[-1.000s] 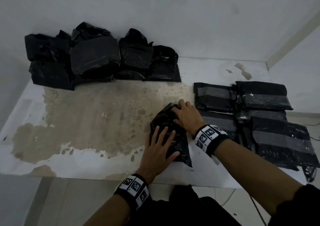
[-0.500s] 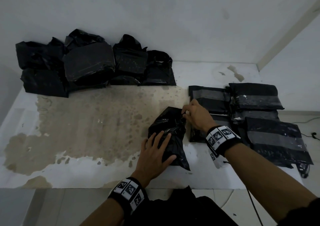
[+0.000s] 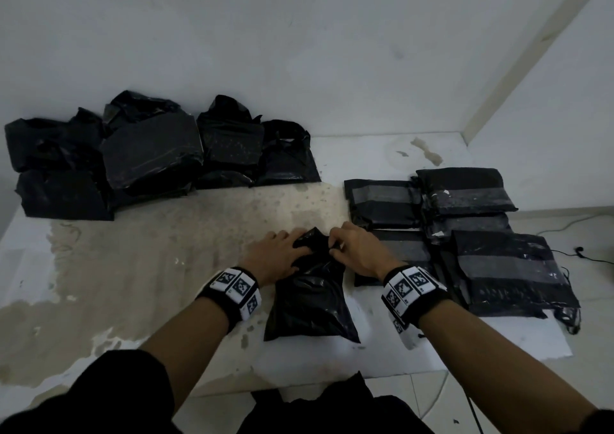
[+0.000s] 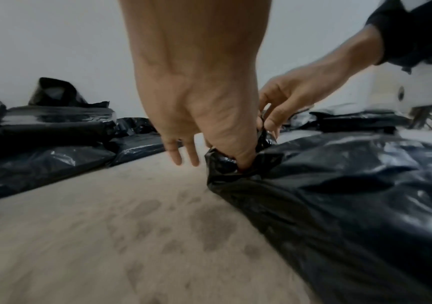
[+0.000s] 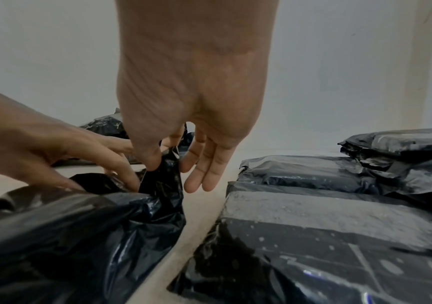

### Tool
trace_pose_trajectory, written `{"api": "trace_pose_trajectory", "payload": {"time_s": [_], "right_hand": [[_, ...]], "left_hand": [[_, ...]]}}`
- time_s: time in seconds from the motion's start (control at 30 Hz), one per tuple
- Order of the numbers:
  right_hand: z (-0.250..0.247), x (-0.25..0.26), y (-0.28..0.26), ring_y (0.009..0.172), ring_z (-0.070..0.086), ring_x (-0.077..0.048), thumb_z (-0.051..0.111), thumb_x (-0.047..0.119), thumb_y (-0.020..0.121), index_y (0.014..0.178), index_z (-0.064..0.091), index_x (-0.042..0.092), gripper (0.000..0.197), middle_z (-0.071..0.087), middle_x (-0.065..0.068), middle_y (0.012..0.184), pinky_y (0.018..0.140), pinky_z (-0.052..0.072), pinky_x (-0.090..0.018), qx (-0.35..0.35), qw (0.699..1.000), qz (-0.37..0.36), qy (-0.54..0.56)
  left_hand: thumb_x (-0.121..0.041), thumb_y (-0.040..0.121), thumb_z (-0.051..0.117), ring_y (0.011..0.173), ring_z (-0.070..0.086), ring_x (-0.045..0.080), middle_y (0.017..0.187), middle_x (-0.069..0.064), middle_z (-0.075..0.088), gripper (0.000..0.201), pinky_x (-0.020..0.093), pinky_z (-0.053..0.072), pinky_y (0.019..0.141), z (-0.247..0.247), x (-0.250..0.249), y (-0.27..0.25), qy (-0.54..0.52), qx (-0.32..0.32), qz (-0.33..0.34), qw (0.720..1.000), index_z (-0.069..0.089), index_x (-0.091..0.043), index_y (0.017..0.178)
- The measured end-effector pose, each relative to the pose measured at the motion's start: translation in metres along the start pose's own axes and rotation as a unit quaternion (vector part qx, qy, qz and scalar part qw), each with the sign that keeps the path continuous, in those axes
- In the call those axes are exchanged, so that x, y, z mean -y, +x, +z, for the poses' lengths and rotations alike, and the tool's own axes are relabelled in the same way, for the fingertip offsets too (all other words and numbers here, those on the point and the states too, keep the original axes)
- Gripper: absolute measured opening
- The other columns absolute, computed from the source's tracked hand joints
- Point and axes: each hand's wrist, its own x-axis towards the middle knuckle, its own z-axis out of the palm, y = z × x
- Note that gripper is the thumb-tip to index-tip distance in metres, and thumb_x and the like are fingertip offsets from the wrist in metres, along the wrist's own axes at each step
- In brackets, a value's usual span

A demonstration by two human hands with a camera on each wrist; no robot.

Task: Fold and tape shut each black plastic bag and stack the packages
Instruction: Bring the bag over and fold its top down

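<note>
A crumpled black plastic bag (image 3: 312,300) lies on the table in front of me, its open end pointing away. My left hand (image 3: 282,254) pinches the left side of that far end (image 4: 225,162) between thumb and forefinger, the other fingers loose. My right hand (image 3: 352,251) pinches the right side of the same end (image 5: 163,170), its outer fingers hanging straight. Several taped packages (image 3: 498,254) lie flat to the right, close beside my right wrist (image 5: 313,216). Several untaped black bags (image 3: 149,154) are piled at the back left against the wall.
The white table (image 3: 83,317) has a large worn brown patch (image 3: 166,251) between the two groups of bags. A wall runs behind, with a corner at the right. A thin cable (image 3: 584,257) lies past the table's right edge.
My left hand has moved from pressing flat on the bag's near part up to its far end. The right hand stayed at that end. The bag now lies straighter.
</note>
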Motion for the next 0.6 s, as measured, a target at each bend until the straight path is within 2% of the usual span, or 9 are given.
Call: {"api": "trace_pose_trajectory", "payload": {"time_s": [0.07, 0.13, 0.2, 0.3, 0.37, 0.4, 0.47, 0.53, 0.6], "right_hand": [[0.001, 0.0, 0.0, 0.088, 0.062, -0.024, 0.064, 0.028, 0.095, 0.103, 0.061, 0.023, 0.01, 0.052, 0.002, 0.104, 0.082, 0.053, -0.039, -0.009, 1.0, -0.016, 0.003], [0.001, -0.001, -0.001, 0.087, 0.062, -0.022, 0.063, 0.027, 0.096, 0.102, 0.061, 0.024, 0.007, 0.053, 0.003, 0.104, 0.08, 0.053, -0.039, -0.016, 0.999, -0.033, 0.005], [0.002, -0.002, -0.002, 0.086, 0.062, -0.022, 0.061, 0.026, 0.097, 0.102, 0.062, 0.025, 0.005, 0.054, 0.003, 0.106, 0.078, 0.053, -0.038, -0.029, 0.999, -0.042, 0.005], [0.003, -0.004, -0.004, 0.086, 0.061, -0.023, 0.06, 0.024, 0.099, 0.102, 0.066, 0.023, 0.007, 0.056, 0.001, 0.103, 0.077, 0.051, -0.036, -0.062, 0.997, -0.039, 0.016], [0.003, -0.007, -0.004, 0.086, 0.061, -0.023, 0.061, 0.021, 0.098, 0.099, 0.067, 0.021, 0.007, 0.06, 0.0, 0.097, 0.076, 0.051, -0.037, -0.097, 0.994, -0.023, 0.038], [0.003, -0.009, -0.004, 0.085, 0.061, -0.024, 0.061, 0.018, 0.097, 0.098, 0.068, 0.02, 0.007, 0.061, -0.002, 0.095, 0.074, 0.05, -0.037, -0.113, 0.992, -0.008, 0.051], [0.001, -0.015, -0.003, 0.086, 0.06, -0.026, 0.06, 0.015, 0.096, 0.097, 0.068, 0.018, 0.009, 0.062, -0.004, 0.094, 0.073, 0.048, -0.037, -0.13, 0.989, 0.026, 0.06], [0.0, -0.019, -0.001, 0.089, 0.061, -0.028, 0.059, 0.014, 0.096, 0.097, 0.069, 0.017, 0.01, 0.064, -0.006, 0.096, 0.076, 0.05, -0.039, -0.124, 0.99, 0.05, 0.056], [-0.001, -0.017, 0.001, 0.089, 0.062, -0.029, 0.058, 0.014, 0.095, 0.097, 0.068, 0.018, 0.011, 0.066, -0.007, 0.098, 0.076, 0.052, -0.041, -0.112, 0.991, 0.054, 0.054]], "left_hand": [[-0.041, 0.102, 0.049, 0.132, 0.038, 0.033, 0.165, 0.006, 0.009, 0.054, 0.045, 0.034, 0.107, 0.003, 0.0, 0.0, 0.019, 0.0, 0.009, 1.0, 0.032, -0.035, 0.152], [-0.038, 0.104, 0.043, 0.128, 0.042, 0.036, 0.163, 0.009, 0.013, 0.053, 0.046, 0.036, 0.103, 0.007, 0.001, -0.001, 0.028, 0.0, -0.03, 0.999, 0.027, -0.033, 0.154], [-0.034, 0.106, 0.038, 0.119, 0.049, 0.037, 0.155, 0.012, 0.023, 0.047, 0.045, 0.039, 0.097, 0.007, 0.0, -0.002, 0.022, 0.009, -0.043, 0.999, 0.03, -0.031, 0.152], [-0.026, 0.105, 0.042, 0.095, 0.06, 0.035, 0.134, 0.012, 0.041, 0.031, 0.042, 0.043, 0.081, 0.004, 0.001, -0.001, -0.013, -0.007, -0.046, 0.999, 0.047, -0.022, 0.135], [-0.025, 0.104, 0.046, 0.082, 0.06, 0.033, 0.12, 0.008, 0.049, 0.021, 0.04, 0.047, 0.07, 0.004, 0.005, -0.001, -0.125, -0.061, -0.056, 0.989, 0.056, -0.017, 0.121], [-0.024, 0.104, 0.048, 0.084, 0.06, 0.031, 0.115, 0.005, 0.052, 0.017, 0.041, 0.048, 0.071, 0.004, 0.006, -0.004, -0.213, -0.091, -0.06, 0.971, 0.058, -0.017, 0.116], [-0.019, 0.104, 0.047, 0.088, 0.058, 0.023, 0.105, 0.001, 0.058, 0.013, 0.039, 0.048, 0.078, 0.004, 0.009, -0.01, -0.396, -0.151, -0.063, 0.904, 0.059, -0.017, 0.109], [-0.015, 0.106, 0.043, 0.086, 0.058, 0.016, 0.097, -0.001, 0.063, 0.016, 0.036, 0.047, 0.078, 0.003, 0.009, -0.017, -0.496, -0.193, -0.081, 0.843, 0.058, -0.019, 0.106], [-0.007, 0.105, 0.039, 0.092, 0.061, 0.013, 0.103, -0.002, 0.064, 0.025, 0.034, 0.049, 0.082, 0.005, 0.008, -0.024, -0.516, -0.207, -0.083, 0.827, 0.057, -0.023, 0.111]]}}
